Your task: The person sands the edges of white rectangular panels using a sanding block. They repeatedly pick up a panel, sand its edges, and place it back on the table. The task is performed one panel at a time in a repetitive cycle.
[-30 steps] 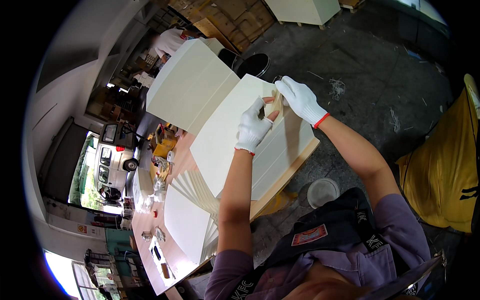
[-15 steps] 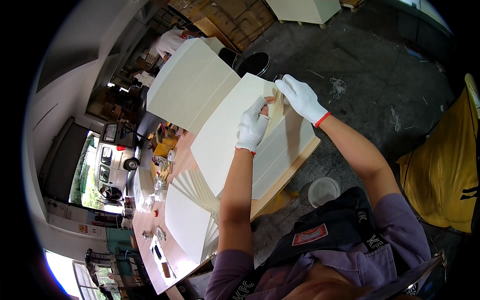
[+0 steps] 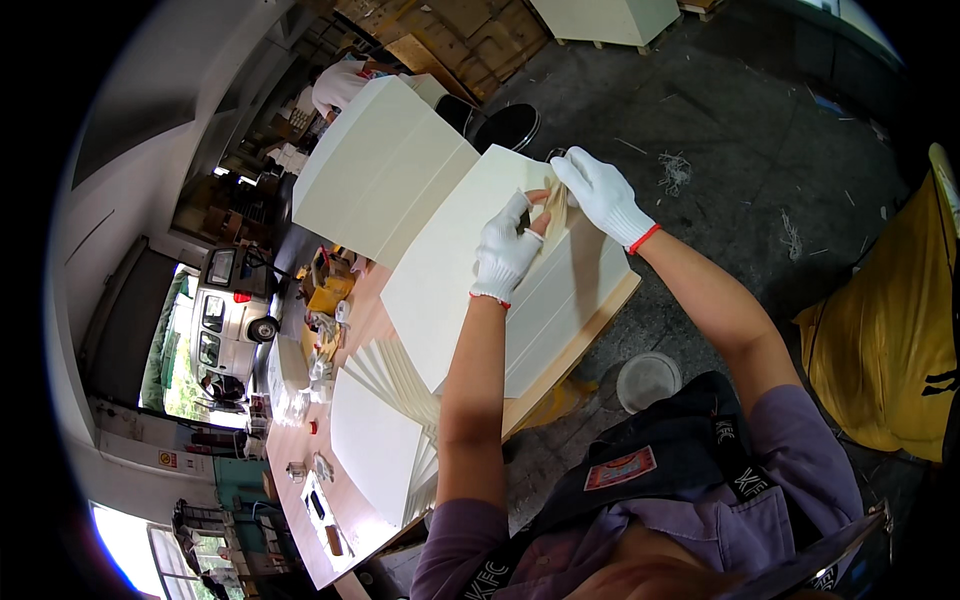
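Observation:
My left hand, in a white knit glove with bare thumb and fingertips, lies at the edge of the upper stack of large cream paper sheets. Its thumb and forefinger are apart, next to the fanned sheet edges. With my right hand, gloved in white with a red cuff, I grip the far right corner of those sheets, bending them up; its fingertips are partly hidden. Beneath, a thick stack of paper shows its layered side.
Another tall paper stack stands beyond, and fanned sheets lie on the wooden table at left. A white bucket and a yellow sack are on the right. Farther off, a person bends by the stack.
My left thumb and forefinger have spread apart at the sheet edges. The right hand stays at the corner, almost unmoved.

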The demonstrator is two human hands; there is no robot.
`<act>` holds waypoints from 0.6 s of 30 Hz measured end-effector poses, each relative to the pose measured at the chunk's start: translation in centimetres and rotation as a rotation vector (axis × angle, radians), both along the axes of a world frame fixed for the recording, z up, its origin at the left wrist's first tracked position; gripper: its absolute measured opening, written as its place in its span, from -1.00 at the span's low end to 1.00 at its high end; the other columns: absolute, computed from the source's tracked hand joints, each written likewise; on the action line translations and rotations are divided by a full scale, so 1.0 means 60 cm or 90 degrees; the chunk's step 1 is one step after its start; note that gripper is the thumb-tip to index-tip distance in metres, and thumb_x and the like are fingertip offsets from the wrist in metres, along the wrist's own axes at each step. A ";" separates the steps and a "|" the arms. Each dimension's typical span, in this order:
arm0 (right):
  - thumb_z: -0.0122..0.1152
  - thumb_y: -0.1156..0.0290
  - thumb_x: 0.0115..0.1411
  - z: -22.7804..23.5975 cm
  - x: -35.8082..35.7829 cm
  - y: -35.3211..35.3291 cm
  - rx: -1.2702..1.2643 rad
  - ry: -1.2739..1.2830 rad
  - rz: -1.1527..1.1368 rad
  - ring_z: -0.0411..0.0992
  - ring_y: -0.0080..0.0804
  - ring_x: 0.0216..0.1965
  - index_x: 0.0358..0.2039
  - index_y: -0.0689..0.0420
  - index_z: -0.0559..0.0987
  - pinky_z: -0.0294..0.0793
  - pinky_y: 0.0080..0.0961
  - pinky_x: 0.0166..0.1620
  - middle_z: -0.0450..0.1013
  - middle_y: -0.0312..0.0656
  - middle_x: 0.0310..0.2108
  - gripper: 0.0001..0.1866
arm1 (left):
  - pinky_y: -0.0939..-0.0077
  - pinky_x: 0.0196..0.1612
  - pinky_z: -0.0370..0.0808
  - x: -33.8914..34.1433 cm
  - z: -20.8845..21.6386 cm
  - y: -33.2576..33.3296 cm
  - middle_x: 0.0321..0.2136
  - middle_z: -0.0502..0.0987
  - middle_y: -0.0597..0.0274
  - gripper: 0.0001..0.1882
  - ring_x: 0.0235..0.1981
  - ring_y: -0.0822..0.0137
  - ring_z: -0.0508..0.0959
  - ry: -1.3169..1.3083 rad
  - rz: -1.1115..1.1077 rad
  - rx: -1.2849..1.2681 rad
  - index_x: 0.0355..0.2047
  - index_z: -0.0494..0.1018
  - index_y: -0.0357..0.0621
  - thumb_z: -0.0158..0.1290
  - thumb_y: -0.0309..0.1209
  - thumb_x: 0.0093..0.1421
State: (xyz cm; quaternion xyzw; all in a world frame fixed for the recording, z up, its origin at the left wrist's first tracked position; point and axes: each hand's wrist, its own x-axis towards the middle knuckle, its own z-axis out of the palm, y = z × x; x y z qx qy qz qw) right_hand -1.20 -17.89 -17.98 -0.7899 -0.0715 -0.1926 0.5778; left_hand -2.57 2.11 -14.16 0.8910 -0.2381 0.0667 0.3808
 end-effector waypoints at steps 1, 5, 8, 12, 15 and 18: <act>-0.12 -0.20 0.50 0.005 -0.004 0.000 -0.005 0.005 0.000 0.57 -0.04 -0.34 -0.30 0.11 0.47 0.45 -0.14 -0.22 0.54 -0.07 -0.47 -0.43 | 0.44 -0.08 0.54 -0.010 0.013 -0.006 -0.25 0.66 0.12 -0.69 -0.24 0.28 0.62 0.004 0.014 0.005 0.10 0.57 -0.02 0.17 -0.39 0.36; -0.08 -0.20 0.49 0.011 -0.008 0.001 0.005 0.010 0.010 0.57 -0.08 -0.35 -0.30 0.11 0.48 0.45 -0.15 -0.21 0.56 -0.09 -0.46 -0.43 | 0.39 -0.03 0.56 0.001 -0.006 -0.002 -0.18 0.69 0.07 -0.73 -0.17 0.17 0.67 -0.107 -0.015 -0.016 0.10 0.56 0.00 0.06 -0.37 0.44; -0.07 -0.20 0.48 0.005 -0.005 0.001 0.006 -0.001 0.001 0.58 -0.07 -0.34 -0.29 0.10 0.49 0.45 -0.15 -0.21 0.57 -0.09 -0.44 -0.44 | 0.36 -0.06 0.57 0.006 -0.009 0.004 -0.20 0.67 0.08 -0.72 -0.20 0.18 0.66 -0.050 -0.009 0.033 0.08 0.57 0.00 0.15 -0.36 0.38; -0.07 -0.20 0.48 -0.009 0.003 0.002 0.001 -0.016 -0.018 0.58 -0.05 -0.32 -0.28 0.10 0.49 0.45 -0.14 -0.20 0.57 -0.07 -0.43 -0.44 | 0.47 -0.32 0.53 0.000 -0.004 -0.005 -0.28 0.58 0.18 -0.62 -0.40 0.50 0.60 -0.001 0.038 0.119 0.08 0.56 -0.05 0.31 -0.41 0.26; -0.07 -0.20 0.48 -0.010 0.004 0.003 0.001 -0.013 -0.018 0.58 -0.02 -0.31 -0.28 0.10 0.49 0.45 -0.13 -0.20 0.57 -0.06 -0.42 -0.44 | 0.50 -0.38 0.51 0.000 -0.002 -0.005 -0.25 0.56 0.17 -0.57 -0.46 0.54 0.56 0.025 0.037 0.087 0.08 0.56 -0.04 0.38 -0.42 0.20; -0.07 -0.20 0.48 -0.005 0.001 0.004 0.010 -0.009 -0.011 0.58 -0.01 -0.30 -0.28 0.10 0.49 0.45 -0.12 -0.20 0.57 -0.05 -0.42 -0.44 | 0.51 -0.36 0.51 0.006 -0.012 0.003 -0.25 0.54 0.19 -0.57 -0.45 0.53 0.54 -0.027 0.014 0.058 0.09 0.56 -0.04 0.36 -0.41 0.21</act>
